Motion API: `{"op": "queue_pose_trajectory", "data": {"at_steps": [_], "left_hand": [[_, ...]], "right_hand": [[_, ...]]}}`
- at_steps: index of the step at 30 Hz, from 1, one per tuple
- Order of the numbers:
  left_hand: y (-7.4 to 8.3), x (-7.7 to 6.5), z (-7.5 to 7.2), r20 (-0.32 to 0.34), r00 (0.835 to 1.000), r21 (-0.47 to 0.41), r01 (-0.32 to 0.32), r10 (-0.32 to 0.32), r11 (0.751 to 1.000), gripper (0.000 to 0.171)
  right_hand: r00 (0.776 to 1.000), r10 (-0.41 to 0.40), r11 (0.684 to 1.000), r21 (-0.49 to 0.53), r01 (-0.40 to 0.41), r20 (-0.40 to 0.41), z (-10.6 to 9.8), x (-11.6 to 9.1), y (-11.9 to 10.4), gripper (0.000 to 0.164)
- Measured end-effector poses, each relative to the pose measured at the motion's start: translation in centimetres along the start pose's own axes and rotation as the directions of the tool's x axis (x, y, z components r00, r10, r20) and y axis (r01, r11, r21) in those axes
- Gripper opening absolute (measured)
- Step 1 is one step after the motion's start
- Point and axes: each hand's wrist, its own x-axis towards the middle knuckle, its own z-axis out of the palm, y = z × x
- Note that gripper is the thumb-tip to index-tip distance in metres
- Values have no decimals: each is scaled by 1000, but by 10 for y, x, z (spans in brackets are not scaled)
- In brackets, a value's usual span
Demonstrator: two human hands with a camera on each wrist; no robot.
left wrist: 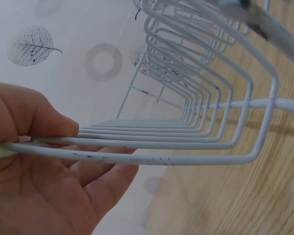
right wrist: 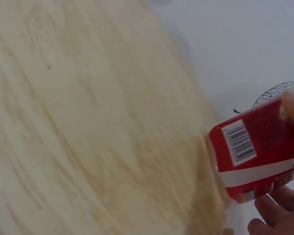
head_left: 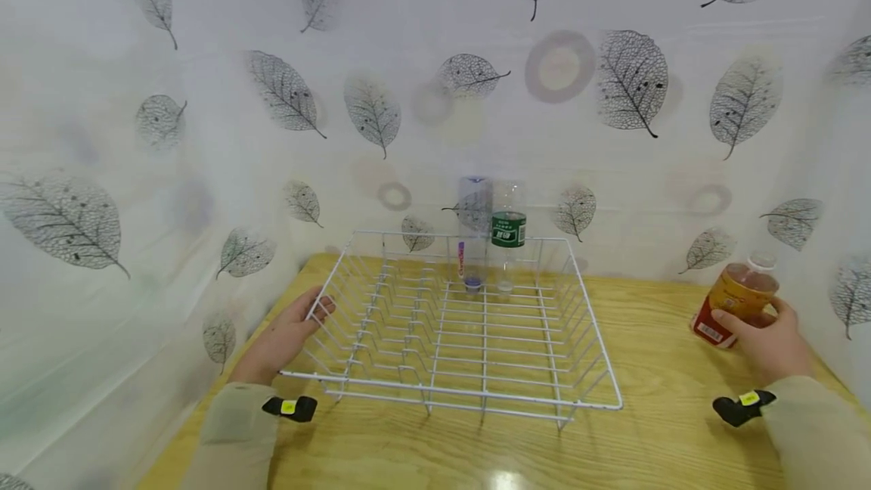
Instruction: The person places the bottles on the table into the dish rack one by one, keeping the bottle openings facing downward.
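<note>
A white wire dish rack (head_left: 485, 339) stands on the wooden table. My left hand (head_left: 292, 331) pinches wires of its left side; in the left wrist view the thumb lies on top and the fingers (left wrist: 108, 181) pass beneath the wires. Over at the far right, my right hand (head_left: 776, 339) grips a red and orange labelled bottle (head_left: 738, 293) with a white cap, its base close to the tabletop. In the right wrist view the bottle's red lower part (right wrist: 259, 147) shows a barcode, and its top lies out of frame.
At the rack's back side stand a clear bottle with a green label (head_left: 508, 229) and a clear, purplish bottle (head_left: 474, 248). A pale sheet with leaf prints (head_left: 422, 157) rises behind and beside the table (head_left: 653, 369).
</note>
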Motion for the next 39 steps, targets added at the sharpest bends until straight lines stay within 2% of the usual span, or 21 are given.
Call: {"op": "queue_pose_trajectory", "data": {"at_steps": [3, 11, 17, 20, 26, 33, 39], "left_hand": [[1, 1, 1, 2, 1000, 7, -1, 1, 1000, 59], [7, 3, 2, -11, 999, 41, -37, 38, 998, 57], [9, 3, 3, 0, 1000, 33, -31, 31, 999, 57], [7, 3, 2, 2, 1000, 33, -26, 26, 999, 58], [5, 3, -1, 11, 1000, 45, 5, -5, 999, 62], [6, -2, -2, 7, 999, 86, 31, -32, 996, 65], [5, -6, -3, -13, 1000, 128, 22, -20, 992, 65]], "right_hand": [[1000, -5, 997, -76, 4, -12, 5, -1, 6, 115], [1000, -6, 997, -80, 5, -18, 13, 2, 13, 104], [998, 55, 994, -97, -55, -3, 13, -1, 14, 107], [999, 52, 995, -82, -53, -17, 15, -4, 11, 106], [998, -62, 996, -69, 64, 31, 22, -16, -11, 101], [977, -188, 980, -46, 194, 104, 34, -34, -48, 99], [962, -237, 966, -69, 248, 135, 43, -46, -74, 95]]}}
